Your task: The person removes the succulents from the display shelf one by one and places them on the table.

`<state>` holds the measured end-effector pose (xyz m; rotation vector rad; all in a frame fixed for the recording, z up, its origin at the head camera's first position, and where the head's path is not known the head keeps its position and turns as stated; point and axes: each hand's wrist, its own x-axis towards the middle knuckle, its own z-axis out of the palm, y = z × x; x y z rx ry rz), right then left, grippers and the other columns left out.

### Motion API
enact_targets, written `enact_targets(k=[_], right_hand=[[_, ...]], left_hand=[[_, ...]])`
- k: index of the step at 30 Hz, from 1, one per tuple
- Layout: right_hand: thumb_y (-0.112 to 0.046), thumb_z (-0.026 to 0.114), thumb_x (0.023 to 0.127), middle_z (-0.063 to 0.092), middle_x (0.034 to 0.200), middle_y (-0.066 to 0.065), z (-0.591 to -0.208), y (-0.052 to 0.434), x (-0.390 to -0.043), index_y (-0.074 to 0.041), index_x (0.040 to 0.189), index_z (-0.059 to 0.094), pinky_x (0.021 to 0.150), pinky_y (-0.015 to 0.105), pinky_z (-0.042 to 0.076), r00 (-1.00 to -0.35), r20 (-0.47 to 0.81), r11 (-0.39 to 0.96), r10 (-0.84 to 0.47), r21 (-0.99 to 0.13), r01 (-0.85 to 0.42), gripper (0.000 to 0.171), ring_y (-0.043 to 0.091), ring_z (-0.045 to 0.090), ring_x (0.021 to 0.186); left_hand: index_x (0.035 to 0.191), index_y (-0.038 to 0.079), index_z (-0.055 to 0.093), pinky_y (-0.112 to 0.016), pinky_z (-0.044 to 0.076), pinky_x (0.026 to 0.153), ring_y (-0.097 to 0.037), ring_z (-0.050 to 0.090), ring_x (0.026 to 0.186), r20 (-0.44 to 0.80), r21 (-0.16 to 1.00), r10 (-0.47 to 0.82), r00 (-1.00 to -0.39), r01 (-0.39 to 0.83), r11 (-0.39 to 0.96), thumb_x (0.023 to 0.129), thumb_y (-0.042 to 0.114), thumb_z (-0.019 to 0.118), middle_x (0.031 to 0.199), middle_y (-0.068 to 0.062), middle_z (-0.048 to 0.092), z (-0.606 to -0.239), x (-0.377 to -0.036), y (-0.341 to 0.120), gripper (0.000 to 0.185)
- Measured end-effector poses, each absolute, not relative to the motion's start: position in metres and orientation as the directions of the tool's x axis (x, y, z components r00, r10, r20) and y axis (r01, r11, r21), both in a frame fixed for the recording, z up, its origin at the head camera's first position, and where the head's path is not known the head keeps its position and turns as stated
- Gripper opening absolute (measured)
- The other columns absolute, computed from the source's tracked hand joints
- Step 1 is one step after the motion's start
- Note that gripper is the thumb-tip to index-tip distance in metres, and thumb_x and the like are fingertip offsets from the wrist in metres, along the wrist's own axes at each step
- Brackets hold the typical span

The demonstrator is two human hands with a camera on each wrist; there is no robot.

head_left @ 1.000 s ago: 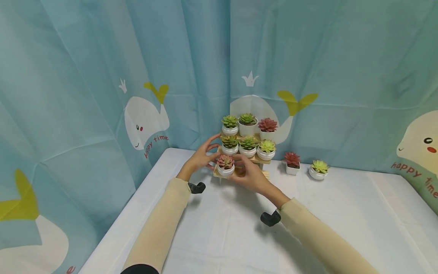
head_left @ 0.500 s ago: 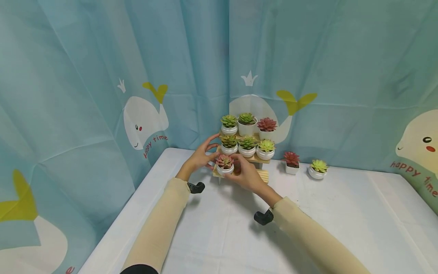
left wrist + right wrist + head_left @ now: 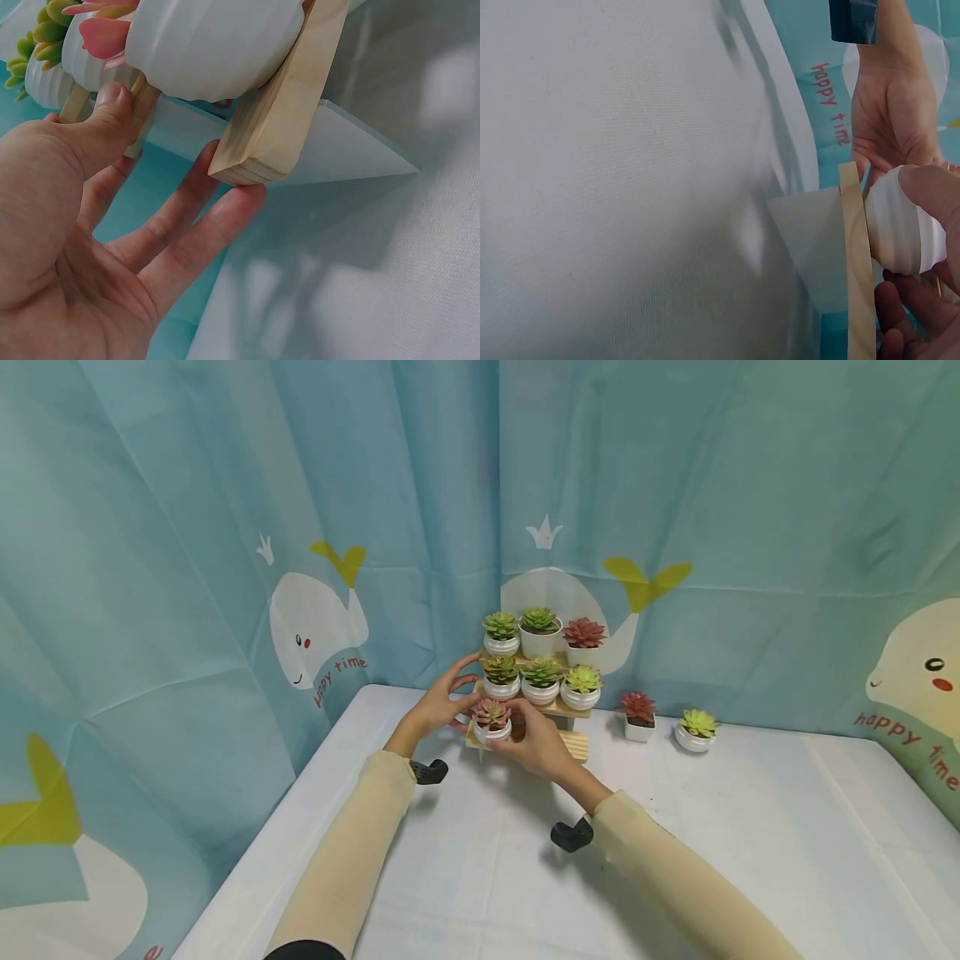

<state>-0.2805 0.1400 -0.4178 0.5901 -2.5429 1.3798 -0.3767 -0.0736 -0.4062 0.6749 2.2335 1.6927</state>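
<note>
A small stepped wooden stand sits at the back of the white table. On its lowest step stands a pink succulent in a round white pot. My right hand grips this pot from the right, and its fingers curl around the white pot above the step's board. My left hand is at the stand's left end. Its straight fingers touch the end of the lower board, and its thumb rests on the step above.
The two upper steps hold several succulents in white pots. A red succulent and a green one stand on the table right of the stand. A blue whale-print curtain closes off the back and left.
My right hand has drawn slightly left and inward with the pink succulent pot on the lowest step. The left hand has stayed at the stand's left end.
</note>
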Motion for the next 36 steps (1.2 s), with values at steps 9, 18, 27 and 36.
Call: enact_targets(k=[9,18,27,36], right_hand=[[-0.012,0.085,0.087,0.069,0.120,0.020,-0.419,0.140,-0.283,0.000,0.130,0.055,0.087,0.043,0.060,-0.919,0.317,0.492,-0.234,-0.777,-0.393,0.054,0.031,0.071,0.102],[-0.012,0.085,0.086,0.069,0.119,0.019,-0.420,0.139,-0.283,0.000,0.130,0.056,0.086,0.042,0.060,-0.923,0.313,0.494,-0.223,-0.780,-0.384,0.053,0.030,0.072,0.101],[-0.014,0.085,0.086,0.069,0.117,0.016,-0.416,0.140,-0.281,-0.001,0.131,0.057,0.080,0.038,0.060,-0.932,0.289,0.519,-0.217,-0.775,-0.361,0.055,0.024,0.070,0.093],[-0.016,0.084,0.087,0.067,0.120,0.014,-0.409,0.144,-0.274,-0.002,0.136,0.056,0.079,0.036,0.059,-0.930,0.284,0.510,-0.233,-0.778,-0.366,0.058,0.023,0.070,0.091]], left_hand=[[0.161,0.044,0.026,-0.052,0.063,0.067,-0.034,0.072,0.088,0.074,0.952,0.497,-0.864,0.210,0.222,0.105,0.018,0.063,0.162,-0.013,0.037,-0.406,-0.377,-0.073,0.073],[0.161,0.046,0.026,-0.056,0.062,0.069,-0.035,0.073,0.090,0.074,0.948,0.491,-0.868,0.213,0.235,0.104,0.018,0.063,0.162,-0.013,0.037,-0.406,-0.376,-0.073,0.073],[0.161,0.046,0.027,-0.055,0.062,0.068,-0.037,0.072,0.094,0.062,0.952,0.488,-0.871,0.199,0.234,0.104,0.019,0.064,0.163,-0.013,0.036,-0.405,-0.376,-0.073,0.073],[0.162,0.043,0.025,-0.060,0.061,0.070,-0.040,0.072,0.090,0.067,0.951,0.497,-0.865,0.205,0.229,0.105,0.019,0.063,0.162,-0.014,0.037,-0.404,-0.375,-0.073,0.073]])
